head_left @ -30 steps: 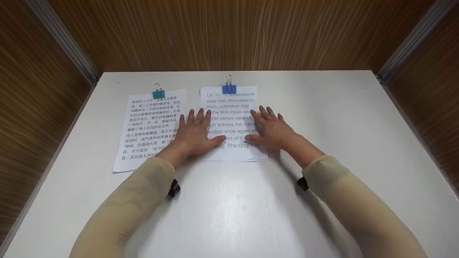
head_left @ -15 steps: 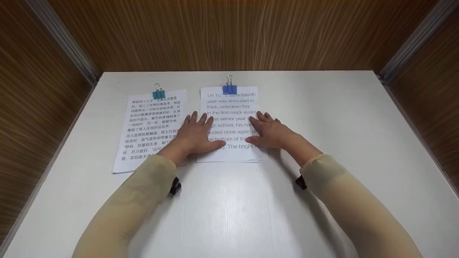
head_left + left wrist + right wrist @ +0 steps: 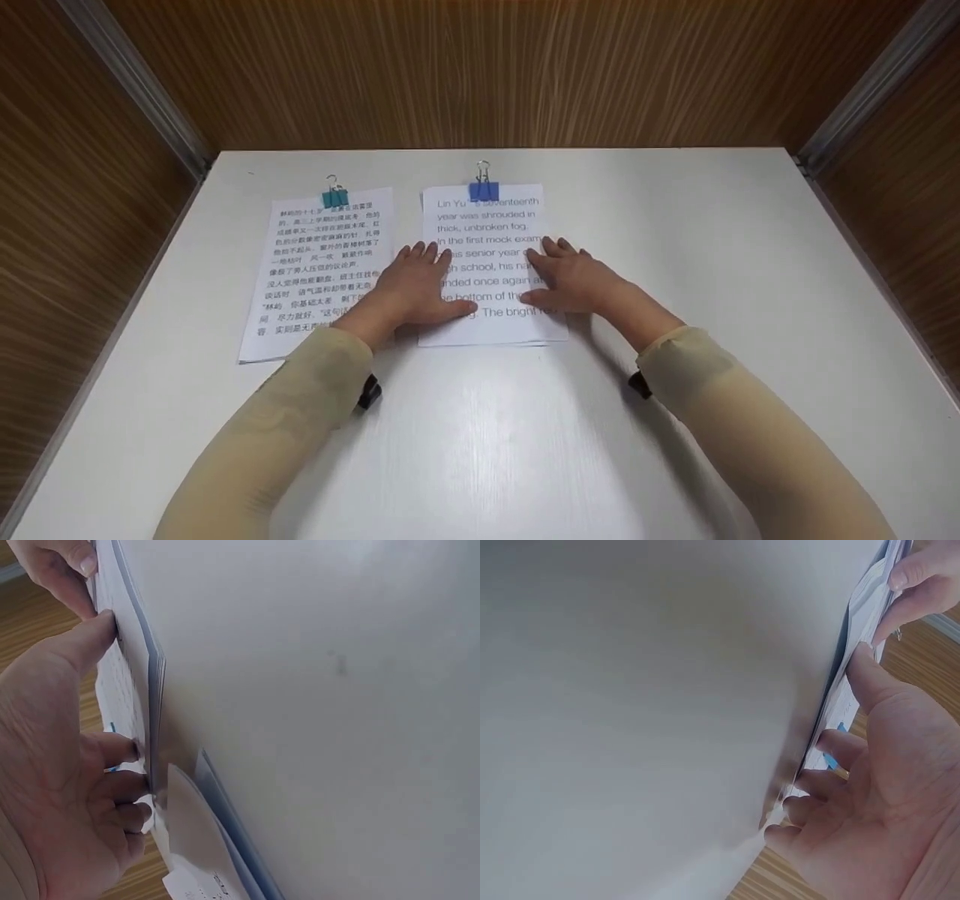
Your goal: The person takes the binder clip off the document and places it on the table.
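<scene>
A stack of printed English sheets (image 3: pixel 487 217) lies on the white table, a blue binder clip (image 3: pixel 484 191) gripping its top edge. My left hand (image 3: pixel 416 285) rests at the stack's left side, thumb over the lower text and fingers along the edge. Opposite it, my right hand (image 3: pixel 577 281) touches the right side, its thumb likewise on the top sheet. Both wrist views show the fingertips of the left hand (image 3: pixel 67 772) and right hand (image 3: pixel 877 780) against the paper edges. Left of these sheets lies a stack of Chinese text (image 3: pixel 315 270) with a teal binder clip (image 3: pixel 335 197).
The white table (image 3: pixel 480 450) is bounded by a wood-grain back panel (image 3: pixel 480 75) and side panels, joined by metal corner posts (image 3: pixel 135 90). My left forearm overlaps the lower right corner of the Chinese-text stack.
Both hands have drawn their spread fingers closer together and lower along the English stack's sides. That stack has slid slightly towards me. The Chinese-text stack stays in place.
</scene>
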`<act>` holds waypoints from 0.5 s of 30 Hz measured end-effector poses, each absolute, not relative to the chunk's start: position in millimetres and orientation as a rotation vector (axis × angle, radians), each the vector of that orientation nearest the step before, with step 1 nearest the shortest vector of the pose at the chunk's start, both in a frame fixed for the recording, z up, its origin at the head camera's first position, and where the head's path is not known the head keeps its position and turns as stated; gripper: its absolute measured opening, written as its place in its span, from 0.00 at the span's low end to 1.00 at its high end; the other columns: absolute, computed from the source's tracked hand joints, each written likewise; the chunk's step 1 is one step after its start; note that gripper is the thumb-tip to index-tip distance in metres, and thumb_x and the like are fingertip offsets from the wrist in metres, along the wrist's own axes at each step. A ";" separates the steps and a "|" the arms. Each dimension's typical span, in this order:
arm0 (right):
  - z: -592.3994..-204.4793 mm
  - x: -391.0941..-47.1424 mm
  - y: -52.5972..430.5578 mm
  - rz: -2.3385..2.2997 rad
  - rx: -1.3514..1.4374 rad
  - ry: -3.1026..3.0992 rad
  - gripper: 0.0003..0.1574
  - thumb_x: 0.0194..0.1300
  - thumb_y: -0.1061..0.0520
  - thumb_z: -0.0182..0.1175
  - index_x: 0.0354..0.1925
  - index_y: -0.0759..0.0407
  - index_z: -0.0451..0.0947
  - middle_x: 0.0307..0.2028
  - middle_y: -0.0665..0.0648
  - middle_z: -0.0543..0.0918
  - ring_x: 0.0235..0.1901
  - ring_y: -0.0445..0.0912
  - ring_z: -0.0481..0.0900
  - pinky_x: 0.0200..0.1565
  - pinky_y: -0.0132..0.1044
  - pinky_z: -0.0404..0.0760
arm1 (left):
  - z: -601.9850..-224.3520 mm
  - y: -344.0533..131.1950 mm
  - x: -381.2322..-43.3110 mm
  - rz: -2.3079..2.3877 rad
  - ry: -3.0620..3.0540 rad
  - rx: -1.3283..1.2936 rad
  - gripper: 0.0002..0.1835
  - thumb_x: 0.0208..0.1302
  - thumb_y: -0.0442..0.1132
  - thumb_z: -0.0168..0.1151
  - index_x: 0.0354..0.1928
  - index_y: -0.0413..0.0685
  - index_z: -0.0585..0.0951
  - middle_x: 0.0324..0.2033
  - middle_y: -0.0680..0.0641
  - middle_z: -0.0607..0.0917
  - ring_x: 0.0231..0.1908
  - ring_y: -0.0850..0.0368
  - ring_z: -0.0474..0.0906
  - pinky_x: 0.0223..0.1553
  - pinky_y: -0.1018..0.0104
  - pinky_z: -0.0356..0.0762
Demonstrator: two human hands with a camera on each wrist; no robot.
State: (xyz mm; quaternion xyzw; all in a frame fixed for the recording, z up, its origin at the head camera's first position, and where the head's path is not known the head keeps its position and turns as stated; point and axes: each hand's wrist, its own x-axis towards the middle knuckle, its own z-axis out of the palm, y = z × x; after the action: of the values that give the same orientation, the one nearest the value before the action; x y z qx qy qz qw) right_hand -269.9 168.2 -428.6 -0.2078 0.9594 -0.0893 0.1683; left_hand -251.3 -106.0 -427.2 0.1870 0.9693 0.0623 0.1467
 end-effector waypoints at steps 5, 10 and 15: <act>-428.1 -263.1 174.7 -0.259 -0.616 2.730 0.56 0.61 0.25 0.54 0.76 0.50 0.50 0.76 0.61 0.44 0.75 0.58 0.38 0.71 0.58 0.45 | -426.2 -103.7 -244.2 0.172 2.786 0.571 0.58 0.56 0.77 0.48 0.76 0.41 0.51 0.74 0.35 0.50 0.74 0.40 0.41 0.73 0.51 0.36; -428.2 -255.4 183.1 -0.268 -0.652 2.733 0.57 0.61 0.25 0.55 0.76 0.50 0.51 0.76 0.60 0.44 0.75 0.57 0.38 0.71 0.57 0.46 | -425.6 -100.6 -236.8 0.153 2.793 0.628 0.58 0.56 0.77 0.49 0.75 0.40 0.53 0.73 0.33 0.52 0.73 0.39 0.43 0.73 0.50 0.37; -428.0 -246.3 192.4 -0.287 -0.687 2.715 0.58 0.60 0.25 0.56 0.76 0.51 0.50 0.76 0.59 0.44 0.75 0.56 0.38 0.71 0.56 0.47 | -426.5 -96.5 -229.2 0.141 2.788 0.660 0.58 0.55 0.78 0.48 0.75 0.40 0.53 0.73 0.34 0.52 0.73 0.39 0.44 0.73 0.51 0.38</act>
State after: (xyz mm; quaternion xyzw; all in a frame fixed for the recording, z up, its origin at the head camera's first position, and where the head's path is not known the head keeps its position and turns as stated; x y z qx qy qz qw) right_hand -246.3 192.4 -428.0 -0.2408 0.9516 -0.1005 0.1626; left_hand -229.2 -96.5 -426.5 0.2280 0.9629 0.0487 0.1361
